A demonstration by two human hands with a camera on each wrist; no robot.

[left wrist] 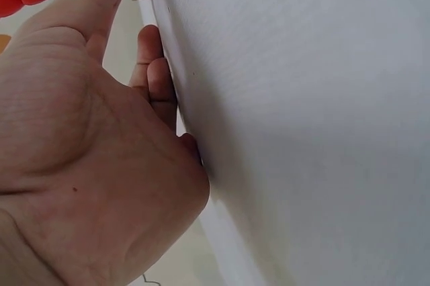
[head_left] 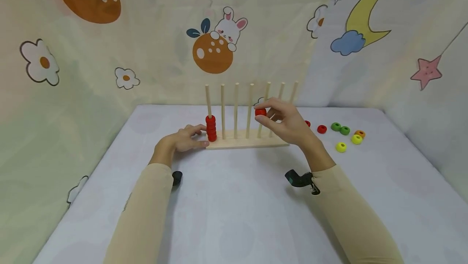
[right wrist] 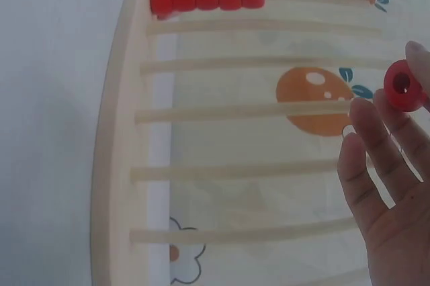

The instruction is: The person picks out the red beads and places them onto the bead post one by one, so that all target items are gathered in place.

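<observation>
A wooden peg rack (head_left: 252, 144) with several upright pegs stands at the back of the table. Several red beads (head_left: 211, 128) are stacked on its leftmost peg. My left hand (head_left: 184, 138) holds the left end of the base, thumb at the front edge and index finger behind. In the left wrist view that thumb meets the wood, beside the red beads. My right hand (head_left: 287, 122) pinches one red bead (right wrist: 403, 86) between thumb and index finger, in front of the right-hand pegs. The bead's hole shows in the right wrist view, and the other fingers are spread.
To the right of the rack lie loose beads: a red bead (head_left: 321, 129), another partly hidden behind my right hand, green beads (head_left: 336, 126), yellow beads (head_left: 341, 147) and an orange bead (head_left: 360, 133). A printed cloth (head_left: 161, 53) hangs behind the white table (head_left: 234, 207).
</observation>
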